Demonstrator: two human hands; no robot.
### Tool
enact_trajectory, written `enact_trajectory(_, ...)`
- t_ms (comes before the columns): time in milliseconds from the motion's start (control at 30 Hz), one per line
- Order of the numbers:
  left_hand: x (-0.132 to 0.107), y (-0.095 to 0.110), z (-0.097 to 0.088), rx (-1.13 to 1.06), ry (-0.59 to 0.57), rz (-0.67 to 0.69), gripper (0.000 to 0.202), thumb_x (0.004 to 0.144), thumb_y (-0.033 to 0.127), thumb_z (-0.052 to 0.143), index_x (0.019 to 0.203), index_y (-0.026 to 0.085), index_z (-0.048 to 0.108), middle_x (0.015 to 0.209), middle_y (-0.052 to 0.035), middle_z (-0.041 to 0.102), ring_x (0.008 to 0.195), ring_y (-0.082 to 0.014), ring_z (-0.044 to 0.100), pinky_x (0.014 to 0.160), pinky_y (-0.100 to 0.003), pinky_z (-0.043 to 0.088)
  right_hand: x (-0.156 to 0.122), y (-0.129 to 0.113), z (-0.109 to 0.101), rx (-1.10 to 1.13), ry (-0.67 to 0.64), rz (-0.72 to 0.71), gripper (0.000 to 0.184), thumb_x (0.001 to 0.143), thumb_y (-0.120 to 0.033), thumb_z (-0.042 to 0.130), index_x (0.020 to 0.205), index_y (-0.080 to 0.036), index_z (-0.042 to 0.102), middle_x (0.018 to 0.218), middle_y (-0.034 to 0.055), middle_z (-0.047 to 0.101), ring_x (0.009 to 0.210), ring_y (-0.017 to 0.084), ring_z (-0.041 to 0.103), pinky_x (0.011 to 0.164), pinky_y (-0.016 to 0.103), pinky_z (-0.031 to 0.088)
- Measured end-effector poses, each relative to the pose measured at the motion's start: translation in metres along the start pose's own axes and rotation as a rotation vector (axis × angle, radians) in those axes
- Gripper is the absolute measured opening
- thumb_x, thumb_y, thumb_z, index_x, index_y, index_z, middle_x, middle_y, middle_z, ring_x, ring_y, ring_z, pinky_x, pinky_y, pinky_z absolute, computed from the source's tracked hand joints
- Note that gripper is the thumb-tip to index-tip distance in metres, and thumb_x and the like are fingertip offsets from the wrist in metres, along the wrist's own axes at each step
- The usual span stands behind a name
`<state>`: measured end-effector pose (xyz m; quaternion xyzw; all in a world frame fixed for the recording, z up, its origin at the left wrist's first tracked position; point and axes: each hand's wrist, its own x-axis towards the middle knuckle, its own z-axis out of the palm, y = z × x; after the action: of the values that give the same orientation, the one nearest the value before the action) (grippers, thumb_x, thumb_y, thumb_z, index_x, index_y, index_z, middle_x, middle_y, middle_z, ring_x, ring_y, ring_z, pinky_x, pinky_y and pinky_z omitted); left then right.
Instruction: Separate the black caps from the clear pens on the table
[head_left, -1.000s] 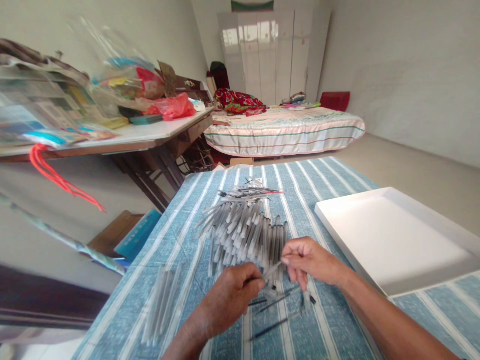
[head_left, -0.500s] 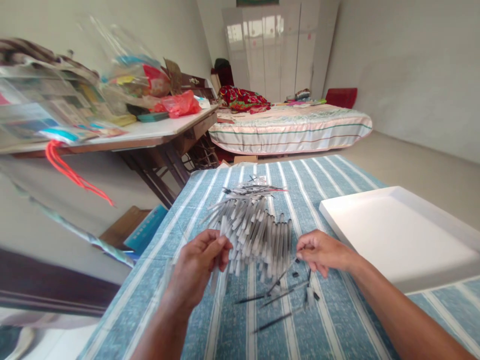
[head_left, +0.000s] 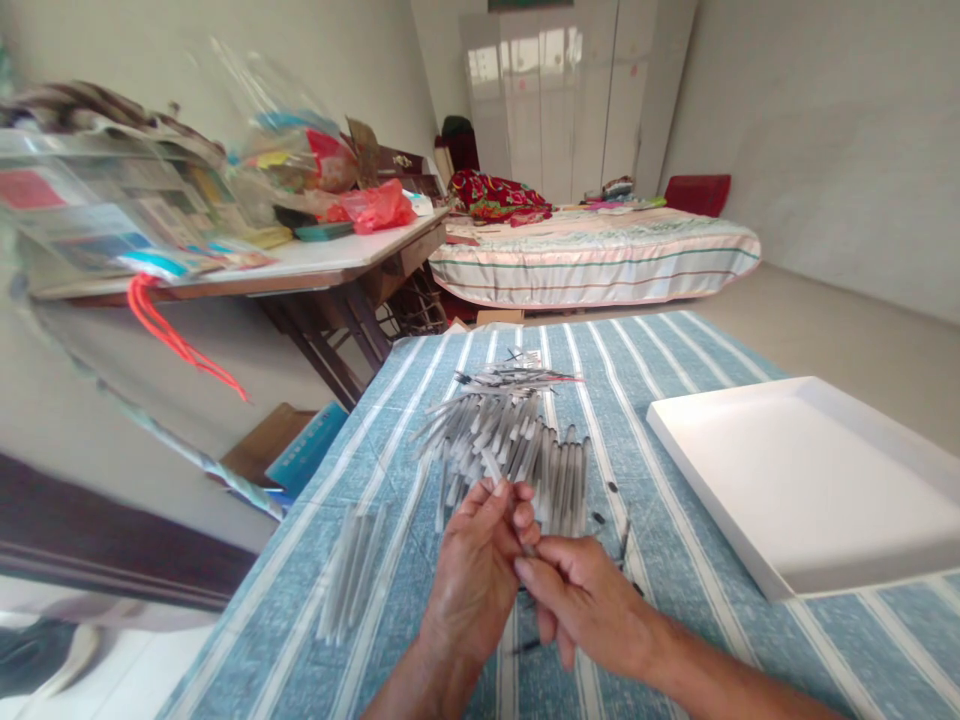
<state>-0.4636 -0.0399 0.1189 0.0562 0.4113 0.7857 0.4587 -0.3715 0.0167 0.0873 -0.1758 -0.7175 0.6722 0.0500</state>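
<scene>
My left hand (head_left: 480, 560) is closed around a translucent pen (head_left: 492, 464), whose pale upper end points out past the thumb. At the pen's lower end the fingers of my right hand (head_left: 592, 600) are pinched together; whether a small piece is also between them is hidden. Just beyond both hands lies a dense pile of grey translucent pens (head_left: 517, 440). Behind that pile are thin pen refills (head_left: 517, 377). A separate small row of clear pen barrels (head_left: 354, 570) rests left of my left hand. Small black plugs (head_left: 598, 517) lie near my right hand.
A white shallow box lid (head_left: 810, 480) sits on the right of the striped blue cloth (head_left: 277, 640). On the left stands a side table (head_left: 330, 258) with plastic bags and a red cord (head_left: 180, 345) hanging down. A bed (head_left: 600, 260) is farther back.
My right hand has moved left and down from the black plugs to meet my left hand. My left hand has shifted right, still holding the pen. The view has turned slightly left.
</scene>
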Motion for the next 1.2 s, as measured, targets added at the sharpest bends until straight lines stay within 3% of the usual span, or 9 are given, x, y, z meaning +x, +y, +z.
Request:
enact_trajectory(167,0.013,0.01,0.005,0.098,0.172,0.171,0.013,0.07,0.016,0.06,0.068,0.015,0.047,0.064,0.0003,0.055,0.039,-0.0028,0.038,0.033,-0.013,0.028,-0.002,0.005,0.02,0.038,-0.06,0.2,0.038,0.088,-0.045,0.022,0.072,-0.019,0.043,0.04,-0.0055,0.048,0.024,0.008,0.04,0.026,0.016,0.023)
enact_trajectory(367,0.025,0.102,-0.025,0.346,0.496,0.723,0.011,0.07,0.022,0.054,0.064,0.015,0.048,0.056,0.0048,0.053,0.041,-0.0028,0.043,0.038,-0.012,0.032,-0.017,0.006,0.022,-0.725,-0.063,-0.038,0.029,0.08,-0.038,0.045,0.069,-0.016,0.06,0.063,0.0055,0.066,0.063,0.019,0.064,0.052,0.022,0.039)
enact_trajectory(467,0.018,0.12,-0.063,1.023,0.435,0.48,0.02,0.067,0.034,0.057,0.062,0.016,0.052,0.055,0.0012,0.056,0.052,-0.0132,0.055,0.046,-0.022,0.04,-0.013,-0.003,0.0,-0.987,0.033,-0.092,0.03,0.085,-0.035,0.039,0.077,-0.018,0.064,0.072,0.0076,0.069,0.07,0.022,0.065,0.059,0.026,0.041)
enact_trajectory(567,0.012,0.111,-0.097,1.768,0.548,0.311,0.027,0.071,0.04,0.05,0.055,0.019,0.051,0.051,-0.001,0.053,0.056,-0.0192,0.056,0.048,-0.025,0.035,-0.007,-0.009,-0.017,-1.166,0.063,-0.074,0.028,0.083,-0.034,0.042,0.077,-0.018,0.065,0.07,0.0091,0.069,0.068,0.025,0.066,0.059,0.029,0.042)
enact_trajectory(667,0.01,0.1,-0.113,2.15,0.599,0.1,0.03,0.075,0.043,0.042,0.061,0.02,0.053,0.062,-0.0055,0.059,0.066,-0.0249,0.058,0.05,-0.028,0.032,-0.004,-0.007,-0.022,-1.25,0.055,-0.056,0.027,0.08,-0.035,0.046,0.076,-0.017,0.066,0.07,0.0106,0.069,0.069,0.026,0.065,0.058,0.029,0.042)
enact_trajectory(767,0.009,0.093,-0.116,2.242,0.614,0.002,0.03,0.077,0.044,0.039,0.074,0.02,0.056,0.08,-0.0089,0.062,0.075,-0.0277,0.06,0.052,-0.029,0.034,-0.005,-0.003,-0.024,-1.276,0.058,-0.033,0.027,0.079,-0.036,0.049,0.075,-0.016,0.066,0.07,0.011,0.069,0.068,0.026,0.065,0.058,0.029,0.042)
enact_trajectory(867,0.01,0.087,-0.109,2.251,0.677,0.108,0.033,0.079,0.043,0.037,0.089,0.019,0.056,0.095,-0.0098,0.06,0.079,-0.0266,0.06,0.055,-0.029,0.037,-0.005,-0.004,-0.029,-1.273,0.077,-0.027,0.026,0.079,-0.037,0.048,0.075,-0.017,0.065,0.07,0.01,0.069,0.068,0.025,0.065,0.057,0.028,0.041)
enact_trajectory(1000,0.022,0.074,-0.093,2.216,0.53,0.235,0.031,0.082,0.038,0.033,0.088,0.019,0.057,0.094,-0.0086,0.06,0.08,-0.0228,0.06,0.06,-0.028,0.038,-0.004,-0.008,-0.036,-1.242,0.118,-0.028,0.029,0.081,-0.04,0.045,0.076,-0.019,0.065,0.071,0.0081,0.069,0.069,0.024,0.065,0.056,0.027,0.039)
enact_trajectory(1200,0.071,0.061,-0.082,2.145,0.432,0.139,0.027,0.076,0.032,0.043,0.09,0.018,0.061,0.083,-0.01,0.066,0.08,-0.0237,0.061,0.061,-0.027,0.038,-0.003,-0.005,-0.04,-1.225,0.123,-0.066,0.027,0.082,-0.039,0.045,0.076,-0.02,0.064,0.07,0.0061,0.069,0.068,0.021,0.065,0.054,0.024,0.034)
